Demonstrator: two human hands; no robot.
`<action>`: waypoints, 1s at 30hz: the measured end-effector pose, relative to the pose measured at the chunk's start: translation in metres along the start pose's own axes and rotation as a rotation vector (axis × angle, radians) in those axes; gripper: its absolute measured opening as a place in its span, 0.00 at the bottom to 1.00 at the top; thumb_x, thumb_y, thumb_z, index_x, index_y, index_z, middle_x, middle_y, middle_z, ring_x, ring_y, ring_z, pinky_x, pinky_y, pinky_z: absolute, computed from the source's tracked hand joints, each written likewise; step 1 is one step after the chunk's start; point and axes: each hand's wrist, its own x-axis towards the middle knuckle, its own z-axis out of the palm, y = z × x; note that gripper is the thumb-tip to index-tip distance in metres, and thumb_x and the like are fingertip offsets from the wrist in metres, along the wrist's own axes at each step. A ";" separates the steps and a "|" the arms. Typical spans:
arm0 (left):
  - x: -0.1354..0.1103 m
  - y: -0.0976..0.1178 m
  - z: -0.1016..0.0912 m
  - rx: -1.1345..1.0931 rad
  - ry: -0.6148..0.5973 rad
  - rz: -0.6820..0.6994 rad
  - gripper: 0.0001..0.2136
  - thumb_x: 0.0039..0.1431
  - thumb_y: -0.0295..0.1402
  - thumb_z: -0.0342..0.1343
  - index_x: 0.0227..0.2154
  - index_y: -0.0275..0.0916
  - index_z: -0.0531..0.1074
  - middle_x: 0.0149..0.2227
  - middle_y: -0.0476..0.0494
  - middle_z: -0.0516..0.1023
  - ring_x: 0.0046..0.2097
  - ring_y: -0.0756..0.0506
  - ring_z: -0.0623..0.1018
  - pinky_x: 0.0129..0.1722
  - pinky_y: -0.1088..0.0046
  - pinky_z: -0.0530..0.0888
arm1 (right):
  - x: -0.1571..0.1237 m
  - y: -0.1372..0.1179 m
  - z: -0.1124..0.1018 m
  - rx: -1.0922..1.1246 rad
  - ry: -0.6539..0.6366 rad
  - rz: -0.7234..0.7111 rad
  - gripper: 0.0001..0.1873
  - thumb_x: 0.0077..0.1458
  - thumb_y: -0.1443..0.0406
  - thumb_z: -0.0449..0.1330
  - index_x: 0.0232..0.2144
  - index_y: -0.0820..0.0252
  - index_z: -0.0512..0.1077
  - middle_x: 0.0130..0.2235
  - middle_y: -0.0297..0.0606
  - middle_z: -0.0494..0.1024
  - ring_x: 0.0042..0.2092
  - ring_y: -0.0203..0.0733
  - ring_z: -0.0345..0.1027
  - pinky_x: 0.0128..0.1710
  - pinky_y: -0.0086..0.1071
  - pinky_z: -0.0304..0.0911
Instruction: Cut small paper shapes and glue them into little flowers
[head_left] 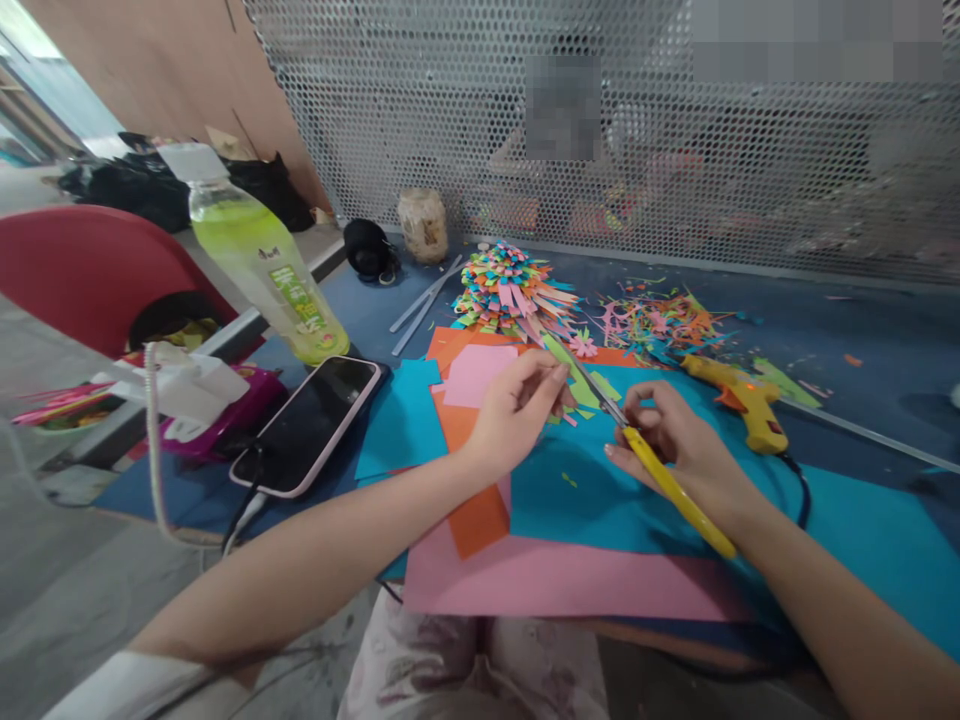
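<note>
1. Gripping yellow-handled scissors (646, 457), the right hand (686, 450) hovers above blue paper (570, 515).
2. The left hand (517, 408) curls beside green paper (580, 390); whether it pinches anything, I cannot tell.
3. Beyond sits a multicoloured, fringed paper cone (510, 287).

Along the far edge of the surface (892, 345), the perforated panel (412, 110) walls off our reach. Before it, the paper-strip cluster (510, 290) and scrap heap (660, 320) block the middle; we have a low lane from the scraps toward the far right corner. Toward the right edge, the glue gun (750, 400) and clear rod (870, 432) lie across our way. On the left, the bottle (259, 260) stands tall beside the phone (307, 430). Scissors (667, 490) span the gap between our hands, leaving us passage over flat blue paper (585, 510) nearer the near edge.
</note>
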 end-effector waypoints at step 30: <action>0.004 -0.006 -0.002 -0.109 0.010 -0.061 0.10 0.56 0.40 0.52 0.28 0.39 0.64 0.21 0.53 0.69 0.22 0.55 0.68 0.22 0.79 0.67 | 0.000 -0.005 -0.004 0.001 0.076 0.048 0.19 0.45 0.61 0.63 0.33 0.52 0.55 0.23 0.24 0.59 0.23 0.33 0.53 0.22 0.28 0.50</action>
